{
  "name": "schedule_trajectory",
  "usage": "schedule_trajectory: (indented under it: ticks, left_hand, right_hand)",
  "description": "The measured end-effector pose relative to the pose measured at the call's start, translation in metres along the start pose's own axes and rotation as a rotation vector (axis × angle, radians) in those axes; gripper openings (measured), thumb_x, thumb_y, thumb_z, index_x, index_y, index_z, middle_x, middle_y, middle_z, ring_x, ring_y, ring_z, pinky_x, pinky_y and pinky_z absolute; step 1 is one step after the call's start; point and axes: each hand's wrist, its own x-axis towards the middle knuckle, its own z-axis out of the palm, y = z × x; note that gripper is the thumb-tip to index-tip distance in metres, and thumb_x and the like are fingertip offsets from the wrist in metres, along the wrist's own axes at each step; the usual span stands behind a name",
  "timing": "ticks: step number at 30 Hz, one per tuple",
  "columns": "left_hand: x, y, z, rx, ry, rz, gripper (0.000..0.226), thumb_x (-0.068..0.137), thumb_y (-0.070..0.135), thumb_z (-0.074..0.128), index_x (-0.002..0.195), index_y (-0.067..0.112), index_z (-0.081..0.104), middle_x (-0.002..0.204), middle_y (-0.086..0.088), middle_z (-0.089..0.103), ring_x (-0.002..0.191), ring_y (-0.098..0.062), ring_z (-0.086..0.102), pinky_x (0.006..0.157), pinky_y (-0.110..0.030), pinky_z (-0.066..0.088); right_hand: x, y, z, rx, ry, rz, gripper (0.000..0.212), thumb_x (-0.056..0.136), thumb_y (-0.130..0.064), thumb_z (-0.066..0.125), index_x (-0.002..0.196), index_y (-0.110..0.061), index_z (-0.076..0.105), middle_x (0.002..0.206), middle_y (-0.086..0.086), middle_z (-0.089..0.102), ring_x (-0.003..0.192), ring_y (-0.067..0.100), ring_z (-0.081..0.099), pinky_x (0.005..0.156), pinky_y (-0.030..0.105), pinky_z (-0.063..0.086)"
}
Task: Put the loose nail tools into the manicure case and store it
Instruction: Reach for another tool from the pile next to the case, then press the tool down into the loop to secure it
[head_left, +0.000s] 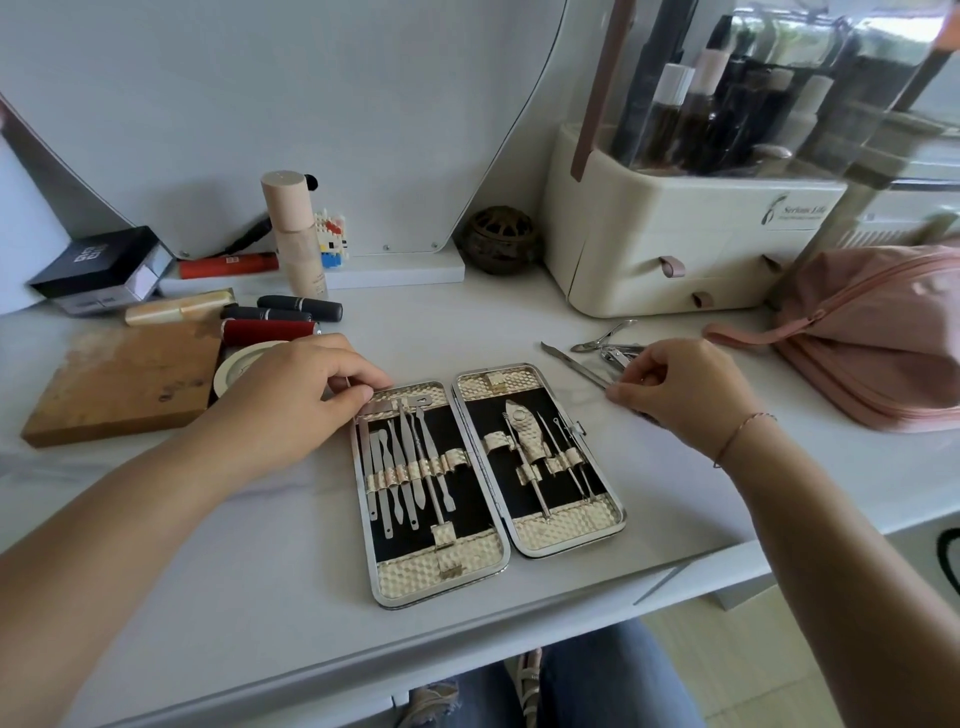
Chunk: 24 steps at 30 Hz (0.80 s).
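Observation:
The gold manicure case (485, 535) lies open flat on the white table, with several steel tools held under its elastic loops. My left hand (301, 395) rests on the case's top left corner, fingers curled on the rim. My right hand (675, 387) is just right of the case and pinches the end of a long thin blade tool (569, 364) lying on the table. Beyond it, loose nail clippers (605, 340) and another small clipper (621, 357) lie in a small heap.
A pink zip pouch (878, 332) sits at the right. A cream cosmetics organiser with drawers (675, 244) stands behind the loose tools. At the left are a wooden board (119, 384), lipsticks (291, 312), a bottle (296, 234) and a black box (98, 265).

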Motion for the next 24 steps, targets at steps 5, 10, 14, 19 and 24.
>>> schedule_trajectory:
  ticks: [5,10,14,19,24]
  left_hand:
    - [0.000,-0.001,0.000,0.005,-0.004,-0.006,0.022,0.084,0.013,0.064,0.089,0.033,0.072,0.078,0.016,0.060,0.081,0.004,0.052,0.062,-0.006,0.035]
    - [0.000,-0.001,0.001,0.015,0.000,-0.005,0.023,0.084,0.014,0.064,0.089,0.034,0.071,0.079,0.017,0.060,0.077,0.000,0.054,0.064,-0.012,0.037]
    - [0.000,-0.001,0.000,-0.003,-0.007,-0.009,0.023,0.084,0.013,0.064,0.089,0.034,0.071,0.079,0.016,0.060,0.080,0.000,0.053,0.065,-0.015,0.038]
    - [-0.001,0.001,0.000,0.011,0.002,-0.012,0.022,0.084,0.013,0.064,0.090,0.033,0.072,0.081,0.018,0.060,0.076,-0.003,0.055,0.066,-0.016,0.039]
    - [0.000,0.000,0.000,0.004,-0.001,-0.004,0.023,0.084,0.014,0.064,0.088,0.035,0.071,0.081,0.019,0.060,0.080,0.003,0.052,0.063,-0.012,0.036]
  right_hand:
    - [-0.003,-0.004,0.004,0.012,-0.013,-0.024,0.017,0.072,-0.027,0.075,0.068,-0.015,0.064,0.057,-0.003,0.062,0.057,0.014,0.055,0.063,0.029,0.047]
    - [-0.001,-0.001,0.005,0.022,0.021,0.008,0.019,0.073,-0.032,0.073,0.074,-0.016,0.064,0.062,0.000,0.063,0.065,0.020,0.058,0.064,0.029,0.047]
    - [0.001,-0.004,0.004,-0.019,0.037,0.038,0.014,0.076,-0.028,0.070,0.073,-0.017,0.064,0.065,-0.003,0.057,0.070,0.018,0.053,0.059,0.025,0.034]
    - [0.001,-0.011,0.002,-0.091,0.048,0.059,0.010,0.078,-0.025,0.068,0.073,-0.018,0.063,0.077,0.002,0.059,0.079,0.020,0.052,0.066,0.024,0.033]
    - [0.001,-0.022,-0.008,-0.219,-0.026,0.051,0.016,0.076,-0.021,0.066,0.064,-0.011,0.070,0.070,0.010,0.067,0.076,0.026,0.060,0.065,0.030,0.046]
